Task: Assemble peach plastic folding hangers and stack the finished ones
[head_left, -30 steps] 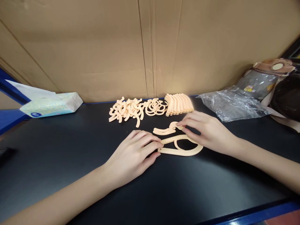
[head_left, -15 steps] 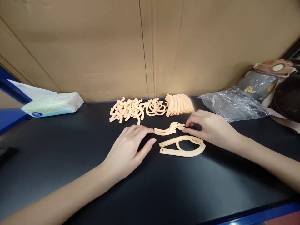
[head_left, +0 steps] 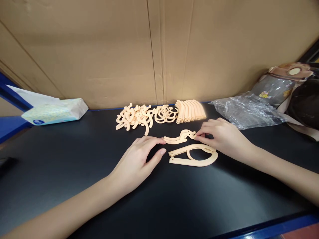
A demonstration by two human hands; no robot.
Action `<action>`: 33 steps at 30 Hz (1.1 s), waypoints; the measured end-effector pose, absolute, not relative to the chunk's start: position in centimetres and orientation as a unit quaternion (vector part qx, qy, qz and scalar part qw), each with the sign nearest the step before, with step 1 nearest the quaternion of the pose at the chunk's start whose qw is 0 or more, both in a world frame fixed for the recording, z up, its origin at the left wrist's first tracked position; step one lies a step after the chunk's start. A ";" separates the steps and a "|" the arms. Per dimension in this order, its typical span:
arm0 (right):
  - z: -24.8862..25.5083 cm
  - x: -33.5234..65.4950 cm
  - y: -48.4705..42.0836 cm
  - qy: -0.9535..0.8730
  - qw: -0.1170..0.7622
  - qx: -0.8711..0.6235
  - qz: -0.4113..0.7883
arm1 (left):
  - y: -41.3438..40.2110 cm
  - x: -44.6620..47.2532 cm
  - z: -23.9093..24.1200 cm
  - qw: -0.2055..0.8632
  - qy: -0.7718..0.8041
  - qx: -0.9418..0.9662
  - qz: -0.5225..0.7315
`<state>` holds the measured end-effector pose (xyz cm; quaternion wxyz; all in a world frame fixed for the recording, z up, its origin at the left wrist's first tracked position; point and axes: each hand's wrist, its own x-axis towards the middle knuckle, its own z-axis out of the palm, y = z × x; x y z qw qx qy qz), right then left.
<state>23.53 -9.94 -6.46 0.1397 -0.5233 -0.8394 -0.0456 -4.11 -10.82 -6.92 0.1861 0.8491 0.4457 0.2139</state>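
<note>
Head: fingers (head_left: 158,140) at curved pieces (head_left: 183,136)

Two slim, pale-peach, S-curved pieces, apparently plastic (head_left: 179,138), lie flat and close together on the black tabletop (head_left: 159,199), their hooked ends to the right. Just nearer, a pale-peach teardrop-shaped frame of two long curved arms (head_left: 193,163) lies flat, rounded end right, holed tips apart at left, a thin curved strip (head_left: 188,154) inside.

Passable near tabletop (head_left: 159,202), looped frame (head_left: 195,163) blocking middle, heaped pieces (head_left: 134,117) behind
</note>
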 end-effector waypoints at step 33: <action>-5.6 20.3 -14.9 -0.890 0.293 -0.199 -0.288 | -12.2 -3.2 -6.7 0.078 0.236 0.952 0.180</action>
